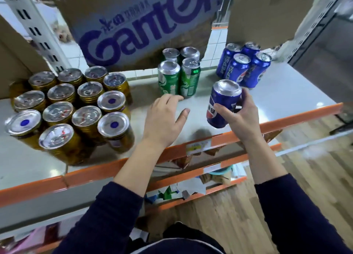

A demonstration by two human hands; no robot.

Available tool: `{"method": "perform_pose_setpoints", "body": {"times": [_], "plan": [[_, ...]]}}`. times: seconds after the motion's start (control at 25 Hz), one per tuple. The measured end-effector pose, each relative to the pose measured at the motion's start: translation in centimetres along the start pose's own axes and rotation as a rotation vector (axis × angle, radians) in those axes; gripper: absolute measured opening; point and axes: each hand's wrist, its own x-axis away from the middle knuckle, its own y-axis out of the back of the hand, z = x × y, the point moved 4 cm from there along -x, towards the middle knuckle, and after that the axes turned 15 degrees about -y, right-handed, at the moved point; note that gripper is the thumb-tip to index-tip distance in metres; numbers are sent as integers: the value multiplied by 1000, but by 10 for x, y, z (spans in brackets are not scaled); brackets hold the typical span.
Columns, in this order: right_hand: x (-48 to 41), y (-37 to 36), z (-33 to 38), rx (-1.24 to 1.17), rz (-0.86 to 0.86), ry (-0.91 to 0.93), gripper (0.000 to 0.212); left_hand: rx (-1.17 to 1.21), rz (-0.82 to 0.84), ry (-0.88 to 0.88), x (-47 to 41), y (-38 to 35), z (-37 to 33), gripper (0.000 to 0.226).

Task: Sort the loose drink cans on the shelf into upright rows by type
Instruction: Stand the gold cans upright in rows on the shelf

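Note:
My right hand (pixel 239 114) grips a blue Pepsi can (pixel 221 102), held upright and slightly tilted just above the shelf's front edge. Behind it, several blue Pepsi cans (pixel 244 68) stand upright in a cluster at the back right. Several green cans (pixel 179 76) stand upright in the middle of the shelf. My left hand (pixel 164 118) hovers with fingers spread just in front of the green cans, holding nothing. Several gold cans (pixel 76 104) stand in rows on the left.
The grey shelf (pixel 277 98) has an orange front rail (pixel 298 118). A large cardboard box with blue lettering (pixel 137 24) hangs over the back of the shelf. Another cardboard box (pixel 267 12) is at the upper right. Lower shelves hold packets.

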Motion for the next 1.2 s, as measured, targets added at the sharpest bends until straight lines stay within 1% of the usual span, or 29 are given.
{"method": "perform_pose_setpoints", "body": {"times": [0.08, 0.2, 0.28, 0.4, 0.52, 0.68, 0.84, 0.96, 1.04, 1.08, 1.2], "plan": [[-27, 21, -13, 29, -63, -3, 58, 10, 114, 63, -6, -34, -4, 41], [-66, 48, -23, 113, -194, -8, 60, -87, 248, 91, -4, -71, -7, 44], [-93, 63, -28, 137, -275, -35, 62, -171, 254, 76, -2, -81, -9, 42], [-125, 71, -37, 155, -329, -79, 63, -169, 201, 80, -1, -81, -8, 39], [-141, 67, -53, 189, -296, -127, 59, -165, 185, 83, -1, -80, -7, 37], [-136, 66, -64, 177, -271, -175, 56, -137, 180, 102, -2, -80, -7, 36], [-103, 51, -72, 156, -204, -229, 54, -67, 176, 122, -1, -80, -5, 37], [-67, 24, -69, 155, -149, -229, 58, 29, 128, 127, 3, -68, -5, 36], [-45, 4, -60, 157, -116, -193, 57, 15, 72, 116, 9, -50, -6, 36], [-36, -8, -53, 142, -78, -152, 52, -16, 37, 105, 12, -38, -7, 35], [-11, -47, -20, 112, 93, 4, 39, -135, -54, 89, 23, 1, -7, 32]]}}
